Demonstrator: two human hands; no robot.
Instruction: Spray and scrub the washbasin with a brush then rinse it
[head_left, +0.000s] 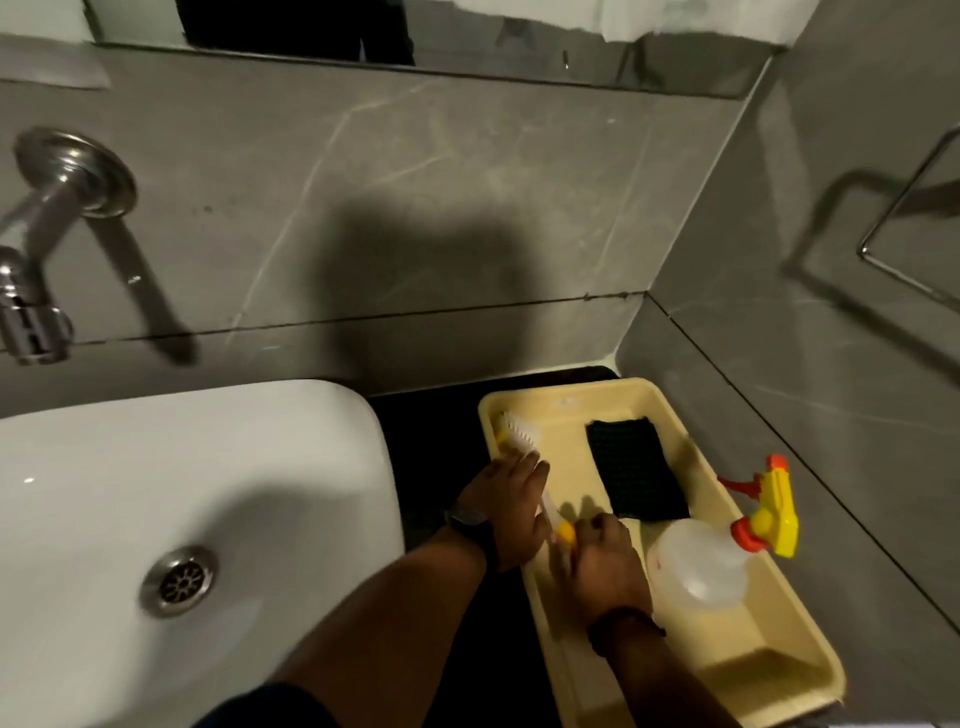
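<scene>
A white brush (519, 439) with a yellow-tipped handle lies along the left side of a cream tray (769, 670). My left hand (511, 506) rests over the middle of the brush, fingers curled around it. Around the yellow handle end, my right hand (605, 564) is closed. A clear spray bottle (701, 564) with a yellow and orange trigger head lies on its side in the tray, just right of my right hand. The white washbasin (197, 493) with its metal drain (179, 581) fills the lower left.
A dark green scrub pad (636, 470) lies in the tray's far half. A chrome tap (36, 249) juts from the grey tiled wall above the basin. A black counter (431, 452) separates basin and tray. A metal towel rail (904, 208) hangs on the right wall.
</scene>
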